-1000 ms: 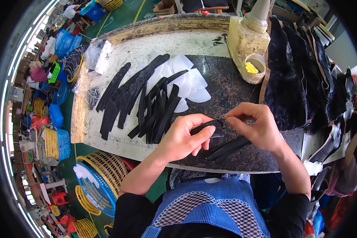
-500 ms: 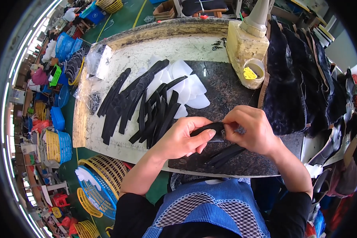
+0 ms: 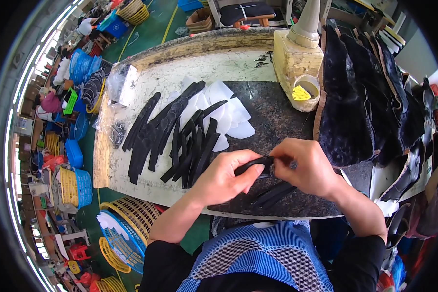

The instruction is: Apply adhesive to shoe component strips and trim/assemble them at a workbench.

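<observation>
A short black fabric strip (image 3: 250,165) is stretched between my two hands, over the near part of a dark stone slab (image 3: 258,97). My left hand (image 3: 228,177) grips it with the thumb on top. The fingertips of my right hand (image 3: 301,163) pinch its right end, which they partly hide. Just below, more black strips (image 3: 272,194) lie on the slab. To the left is a loose pile of black strips (image 3: 192,146), next to longer dark pieces (image 3: 146,131). White rounded sheets (image 3: 228,109) are fanned out behind the pile.
A worn cream-coloured machine stand (image 3: 297,63) with a yellow piece in its cup rises at the back right. Dark furry panels (image 3: 345,107) hang over the right side. A raised wooden rim (image 3: 194,46) borders the table's far edge. Plastic baskets (image 3: 129,219) stand on the floor at left.
Both hands stay closed on the strip, and its visible part is narrower and more folded. The whole view has shifted slightly.
</observation>
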A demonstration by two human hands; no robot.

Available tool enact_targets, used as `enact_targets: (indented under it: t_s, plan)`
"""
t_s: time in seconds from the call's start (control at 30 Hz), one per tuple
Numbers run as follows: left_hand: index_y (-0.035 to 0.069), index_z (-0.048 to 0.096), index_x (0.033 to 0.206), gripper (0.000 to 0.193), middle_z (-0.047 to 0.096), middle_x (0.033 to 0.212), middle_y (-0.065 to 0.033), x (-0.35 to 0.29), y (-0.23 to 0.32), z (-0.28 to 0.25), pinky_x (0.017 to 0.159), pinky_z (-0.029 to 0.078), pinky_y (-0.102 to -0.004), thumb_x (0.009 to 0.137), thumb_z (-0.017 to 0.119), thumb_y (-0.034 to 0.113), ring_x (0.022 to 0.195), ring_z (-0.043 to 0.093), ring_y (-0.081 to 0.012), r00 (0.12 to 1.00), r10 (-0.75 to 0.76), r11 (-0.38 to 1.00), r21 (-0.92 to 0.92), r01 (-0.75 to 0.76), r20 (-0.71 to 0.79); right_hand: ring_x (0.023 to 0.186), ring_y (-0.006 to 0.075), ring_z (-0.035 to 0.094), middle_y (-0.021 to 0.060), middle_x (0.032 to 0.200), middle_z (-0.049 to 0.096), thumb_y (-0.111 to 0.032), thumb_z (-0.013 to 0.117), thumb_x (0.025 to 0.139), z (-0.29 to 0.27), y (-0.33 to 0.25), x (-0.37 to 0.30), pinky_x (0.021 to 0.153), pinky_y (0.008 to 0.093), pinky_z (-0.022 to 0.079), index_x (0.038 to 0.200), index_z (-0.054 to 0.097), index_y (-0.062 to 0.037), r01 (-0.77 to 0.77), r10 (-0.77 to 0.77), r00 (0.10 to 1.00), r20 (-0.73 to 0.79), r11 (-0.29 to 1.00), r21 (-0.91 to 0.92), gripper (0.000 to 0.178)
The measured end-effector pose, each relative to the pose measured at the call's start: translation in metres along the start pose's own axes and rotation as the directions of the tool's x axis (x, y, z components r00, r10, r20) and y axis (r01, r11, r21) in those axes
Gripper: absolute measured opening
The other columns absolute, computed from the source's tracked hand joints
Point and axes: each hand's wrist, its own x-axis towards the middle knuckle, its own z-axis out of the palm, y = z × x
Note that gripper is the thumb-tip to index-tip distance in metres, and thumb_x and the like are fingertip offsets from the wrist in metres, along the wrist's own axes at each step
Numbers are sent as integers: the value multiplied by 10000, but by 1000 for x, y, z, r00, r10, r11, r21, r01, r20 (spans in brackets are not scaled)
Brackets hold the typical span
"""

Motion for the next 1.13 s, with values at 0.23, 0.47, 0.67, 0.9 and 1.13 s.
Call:
enact_targets:
  t_s: [0.23,0.47,0.67,0.9,1.13]
  plan:
    - [-2,671,1121,243,572,610,37,6,4,-13,417,336,-186,1017,617,210,459,447,-9,991,-128,982,-136,133,48,739,267,696,133,824,679,-5,740,808,-8,2,4,660,328,557,974,682,23,-58,49,998,41,960,273,178]
    - [-23,659,1062,243,579,613,33,4,6,-12,425,348,-183,997,649,211,477,459,-2,992,-93,990,-95,101,86,693,87,633,69,743,660,-106,698,946,0,-2,9,588,316,504,885,657,40,61,-66,997,35,989,133,163]
    - [7,672,1052,228,573,589,33,8,3,-12,403,318,-190,1002,641,227,440,431,-11,988,-135,980,-134,144,77,715,100,638,50,813,688,-138,608,1019,-1,12,5,659,270,544,979,691,37,-282,310,949,58,753,594,198]
    - [14,669,1011,199,573,600,35,12,8,-13,418,334,-192,1000,638,210,478,474,-14,975,-128,983,-107,149,182,749,248,687,144,852,679,-4,692,879,-10,0,12,665,340,537,969,667,19,60,-68,996,55,990,125,97]
    - [23,660,1078,196,608,643,11,14,8,-20,457,406,-198,1008,637,205,509,532,-45,997,-80,983,-167,76,-19,630,65,537,23,733,591,-61,570,1014,-29,20,26,558,232,440,992,661,-9,-3,8,893,-450,1000,11,108]
